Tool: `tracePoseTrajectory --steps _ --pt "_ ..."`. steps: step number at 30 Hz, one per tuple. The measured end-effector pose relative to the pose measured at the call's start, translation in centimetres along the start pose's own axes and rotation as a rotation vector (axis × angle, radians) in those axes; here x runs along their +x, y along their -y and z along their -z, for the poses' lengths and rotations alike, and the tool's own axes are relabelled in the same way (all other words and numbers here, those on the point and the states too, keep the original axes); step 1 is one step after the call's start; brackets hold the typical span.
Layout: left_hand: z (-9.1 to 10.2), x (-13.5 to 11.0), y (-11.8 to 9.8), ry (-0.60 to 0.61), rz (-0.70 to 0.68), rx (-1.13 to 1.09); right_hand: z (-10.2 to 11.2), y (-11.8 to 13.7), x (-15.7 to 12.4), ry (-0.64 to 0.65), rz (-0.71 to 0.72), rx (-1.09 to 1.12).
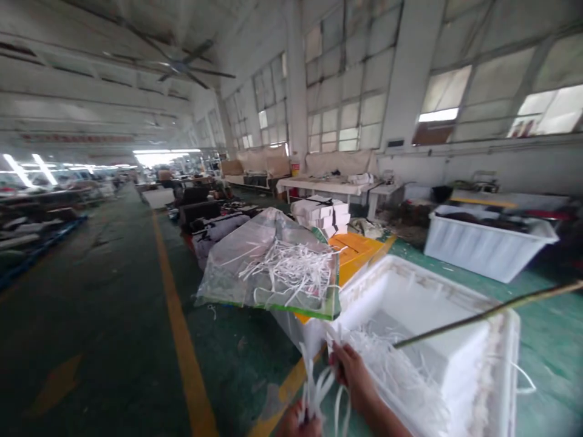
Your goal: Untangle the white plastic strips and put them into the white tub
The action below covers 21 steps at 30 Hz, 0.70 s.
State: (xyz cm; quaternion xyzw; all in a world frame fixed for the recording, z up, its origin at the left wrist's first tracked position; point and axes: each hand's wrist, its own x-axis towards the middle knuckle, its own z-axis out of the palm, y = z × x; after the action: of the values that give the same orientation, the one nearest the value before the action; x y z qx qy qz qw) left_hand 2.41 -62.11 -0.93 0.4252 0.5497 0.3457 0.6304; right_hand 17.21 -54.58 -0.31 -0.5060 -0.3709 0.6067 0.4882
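Low in the view, my left hand [299, 420] is closed around several white strips [310, 385] that stick up and loop out of it. My right hand [350, 371] is closed too, at the near left rim of a large white plastic tub [455, 294], with white strips at its fingertips. A loose tangle of similar strips [387, 358] lies in the tub. Beyond my hands, a clear plastic sheet [237, 273] with a green edge carries a heap of white strips [296, 267]. My left fingers are partly cut off by the frame's bottom edge.
A thin pole [483, 314] slants across the tub from the right. An orange board [359, 252] and stacked white bundles [321, 213] stand behind the sheet. Another white tub [487, 243] is further right. A yellow line [173, 315] runs along the green floor at left.
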Motion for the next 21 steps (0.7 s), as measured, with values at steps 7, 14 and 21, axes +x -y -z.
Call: tracePoseTrajectory --steps 7,14,21 --pt "-16.6 17.0 -12.4 0.349 -0.316 0.228 18.4 6.2 6.9 -0.548 0.208 -0.044" --pt "-20.5 31.0 -15.1 0.405 -0.376 0.391 29.6 6.2 10.2 -0.716 -0.074 -0.325" --pt "-5.8 33.4 -7.9 0.374 -0.123 0.406 26.0 -0.5 11.8 -0.699 -0.334 -0.202"
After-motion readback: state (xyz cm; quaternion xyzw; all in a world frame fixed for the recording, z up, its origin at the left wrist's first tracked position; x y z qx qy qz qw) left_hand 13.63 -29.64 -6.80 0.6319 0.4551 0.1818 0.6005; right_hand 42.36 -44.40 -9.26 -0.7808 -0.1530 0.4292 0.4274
